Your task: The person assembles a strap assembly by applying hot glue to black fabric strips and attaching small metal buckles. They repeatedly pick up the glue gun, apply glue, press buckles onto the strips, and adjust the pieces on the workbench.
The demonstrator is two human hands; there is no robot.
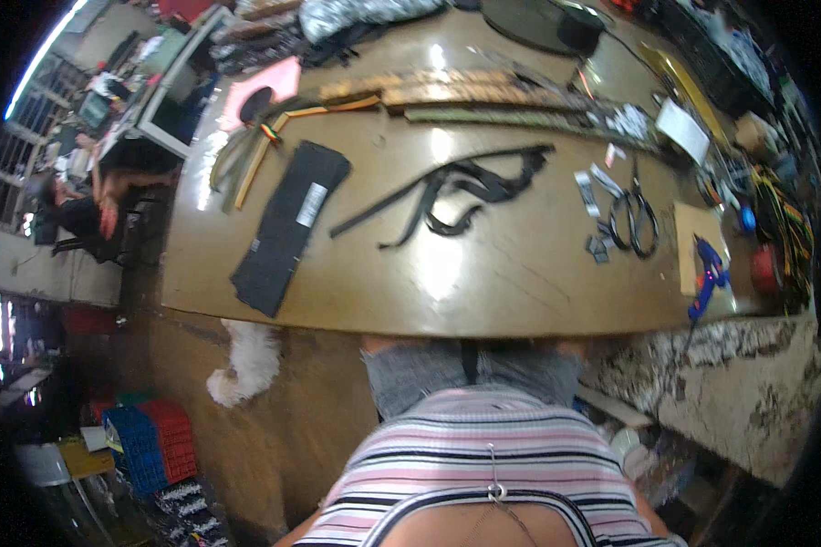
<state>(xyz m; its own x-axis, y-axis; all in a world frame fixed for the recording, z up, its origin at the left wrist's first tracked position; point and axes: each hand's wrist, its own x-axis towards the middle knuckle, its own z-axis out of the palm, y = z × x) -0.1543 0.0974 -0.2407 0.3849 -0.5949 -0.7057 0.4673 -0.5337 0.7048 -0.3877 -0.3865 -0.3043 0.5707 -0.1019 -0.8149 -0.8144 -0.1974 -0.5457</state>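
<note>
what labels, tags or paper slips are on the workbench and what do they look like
Label: pale grey rectangle on the black fabric panel, left of centre.
Small tags: white-grey slips left of the scissors, at right.
Paper sheet: white rectangle, far right edge.
No hands in view.

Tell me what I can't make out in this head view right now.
- Both hands: out of frame, none on the table.
- Small scraps beside the scissors: too small to identify.
- Table's far right clutter: bent and blurred by the fisheye rim.
- Black straps: ends tangled, count unclear.
</note>
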